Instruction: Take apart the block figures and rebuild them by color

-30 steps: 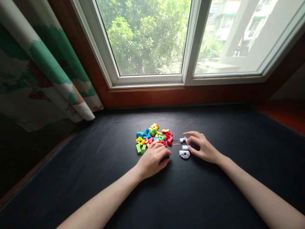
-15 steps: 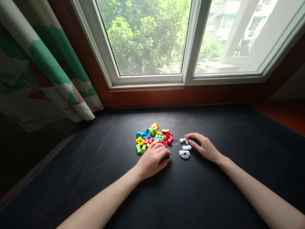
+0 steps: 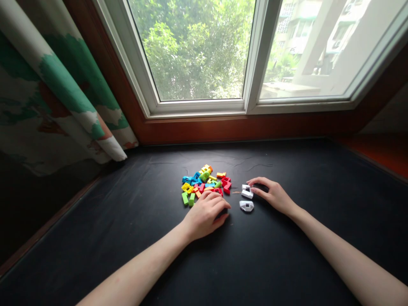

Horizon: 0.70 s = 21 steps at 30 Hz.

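Note:
My left hand (image 3: 207, 214) rests on the black surface just in front of a pile of coloured toy blocks (image 3: 197, 182). Its fingers are curved and apart from the thumb, with nothing visible between them. On the right, my right hand (image 3: 276, 195) has thumb and forefinger at a white toy block (image 3: 245, 187), pinching its right end; the fingertips partly cover it. Close against that block lies a second white block (image 3: 247, 194). Nearer to me, a larger white block with a hole (image 3: 246, 206) lies by itself.
Red, blue, yellow, green and orange pieces make up the pile. A window (image 3: 197, 106) with a white frame stands behind the black tabletop (image 3: 204, 272). At the left hangs a patterned curtain (image 3: 73, 93), its lower end near the tabletop.
The white pieces at my right fingertips have come closer together; the middle one has shifted slightly left and away from me. My left hand has barely moved.

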Motion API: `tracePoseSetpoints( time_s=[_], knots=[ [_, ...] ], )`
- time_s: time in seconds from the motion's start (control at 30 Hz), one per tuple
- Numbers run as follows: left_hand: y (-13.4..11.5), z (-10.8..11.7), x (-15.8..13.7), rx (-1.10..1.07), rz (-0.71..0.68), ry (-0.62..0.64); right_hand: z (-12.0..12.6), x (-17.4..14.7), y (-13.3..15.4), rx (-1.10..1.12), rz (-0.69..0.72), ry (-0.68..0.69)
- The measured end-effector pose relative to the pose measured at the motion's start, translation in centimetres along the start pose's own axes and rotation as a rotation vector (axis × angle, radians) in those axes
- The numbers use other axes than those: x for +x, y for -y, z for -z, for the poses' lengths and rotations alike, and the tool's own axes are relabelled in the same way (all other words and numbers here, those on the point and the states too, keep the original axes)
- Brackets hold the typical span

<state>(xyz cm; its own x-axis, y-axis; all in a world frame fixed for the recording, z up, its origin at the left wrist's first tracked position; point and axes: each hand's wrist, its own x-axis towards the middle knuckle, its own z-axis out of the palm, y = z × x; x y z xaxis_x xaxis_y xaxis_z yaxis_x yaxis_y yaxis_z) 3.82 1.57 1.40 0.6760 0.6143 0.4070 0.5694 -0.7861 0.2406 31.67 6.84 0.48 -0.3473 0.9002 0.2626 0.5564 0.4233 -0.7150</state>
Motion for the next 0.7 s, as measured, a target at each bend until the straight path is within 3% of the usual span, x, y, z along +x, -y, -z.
tracePoseSetpoints(
  time_s=[0.4, 0.7],
  knots=[
    [-1.8, -0.2, 0.8, 0.166, -0.025, 0.076, 0.1, -0.5, 0.3, -0.053, 0.004, 0.015],
    [-2.2, -1.9, 2.6, 0.087, -0.024, 0.131, 0.3, -1.2, -0.1, -0.045, 0.076, 0.042]
  ],
)
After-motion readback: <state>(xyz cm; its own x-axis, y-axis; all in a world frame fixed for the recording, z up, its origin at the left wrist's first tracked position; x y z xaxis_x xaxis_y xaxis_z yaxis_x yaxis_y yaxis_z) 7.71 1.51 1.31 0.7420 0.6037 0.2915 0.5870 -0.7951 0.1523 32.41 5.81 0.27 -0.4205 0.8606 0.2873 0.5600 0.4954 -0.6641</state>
